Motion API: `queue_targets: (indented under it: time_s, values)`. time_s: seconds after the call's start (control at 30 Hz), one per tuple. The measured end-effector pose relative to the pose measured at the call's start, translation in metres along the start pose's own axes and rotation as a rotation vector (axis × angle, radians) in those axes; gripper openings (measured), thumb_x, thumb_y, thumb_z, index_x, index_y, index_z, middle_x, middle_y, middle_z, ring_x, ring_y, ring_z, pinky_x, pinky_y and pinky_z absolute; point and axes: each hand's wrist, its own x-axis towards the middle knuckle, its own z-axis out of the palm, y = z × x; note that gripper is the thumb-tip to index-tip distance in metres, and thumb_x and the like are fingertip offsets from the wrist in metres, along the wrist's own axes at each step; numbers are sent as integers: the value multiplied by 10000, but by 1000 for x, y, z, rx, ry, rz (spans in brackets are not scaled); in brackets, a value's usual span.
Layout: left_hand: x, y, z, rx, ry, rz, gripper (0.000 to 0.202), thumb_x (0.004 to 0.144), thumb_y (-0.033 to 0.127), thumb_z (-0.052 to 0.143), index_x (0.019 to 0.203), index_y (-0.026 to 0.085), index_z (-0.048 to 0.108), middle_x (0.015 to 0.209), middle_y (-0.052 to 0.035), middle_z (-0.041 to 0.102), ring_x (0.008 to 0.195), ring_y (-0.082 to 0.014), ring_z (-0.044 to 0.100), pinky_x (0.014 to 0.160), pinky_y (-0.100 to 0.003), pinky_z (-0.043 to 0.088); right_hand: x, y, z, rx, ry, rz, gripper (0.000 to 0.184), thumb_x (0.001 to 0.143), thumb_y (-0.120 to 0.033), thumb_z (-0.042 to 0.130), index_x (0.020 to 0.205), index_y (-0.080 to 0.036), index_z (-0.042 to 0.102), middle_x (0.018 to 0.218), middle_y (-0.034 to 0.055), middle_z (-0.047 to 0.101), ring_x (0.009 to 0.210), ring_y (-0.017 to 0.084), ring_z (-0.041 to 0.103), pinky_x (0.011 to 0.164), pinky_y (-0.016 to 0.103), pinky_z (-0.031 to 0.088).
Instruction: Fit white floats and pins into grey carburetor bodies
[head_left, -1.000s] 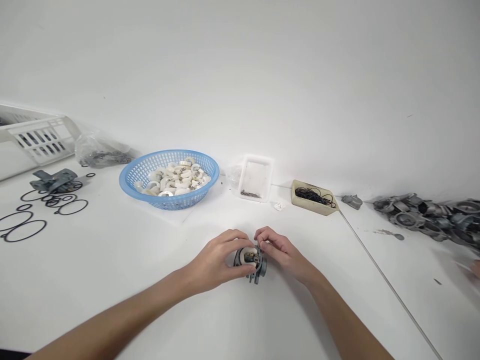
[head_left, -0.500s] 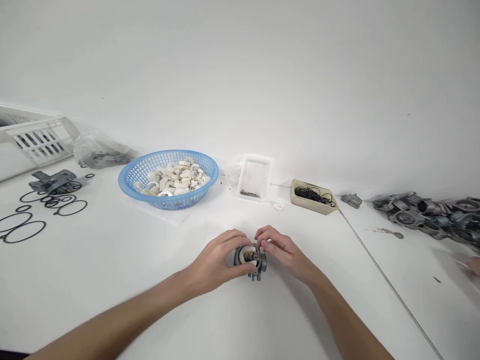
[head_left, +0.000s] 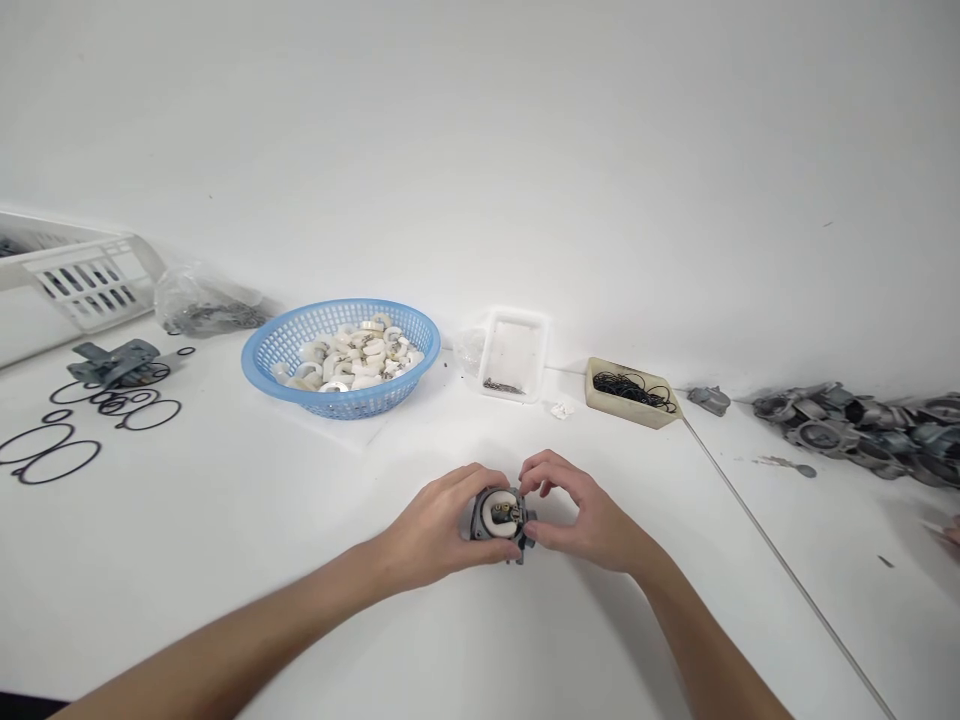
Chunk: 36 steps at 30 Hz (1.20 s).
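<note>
Left hand (head_left: 435,525) clamps grey metal body (head_left: 498,515) on tabletop (head_left: 225,560); right hand (head_left: 589,515) pinches its right edge. Best kept steady, white float (head_left: 501,512) facing up, fingertip pressure light.

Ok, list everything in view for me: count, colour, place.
grey metal carburettor body with white float: one, centre, in both hands
blue plastic mesh basket: one, back left, holding white ring parts
white plastic tray: one, back centre
beige tray of black O-rings: one, back right
grey metal castings: a heap, far right
loose black rubber rings: several, far left
white slotted crate: one, far left
left hand: grip on body
right hand: grip on body
</note>
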Motion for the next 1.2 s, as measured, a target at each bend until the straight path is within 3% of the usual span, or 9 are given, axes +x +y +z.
queue_targets:
  time_s: [0.33, 1.2]
  values:
    - [-1, 0, 1, 4, 56, 60, 260, 919, 320, 759, 1155, 257, 670, 1073, -18, 671, 939, -199, 650, 839, -327, 515, 2, 4, 5, 2, 34, -21, 236, 859, -162, 732, 1041, -293, 656, 1137, -4, 605, 979, 186, 550, 918, 348, 439]
    - [-1, -7, 2, 8, 95, 113, 299, 917, 388, 780, 1167, 242, 705, 1118, -65, 682, 981, -230, 675, 875, -356, 569, 2, 2, 7, -9, 54, -21, 258, 850, -160, 724, 1073, -287, 692, 1138, 26, 613, 962, 199, 555, 910, 364, 472]
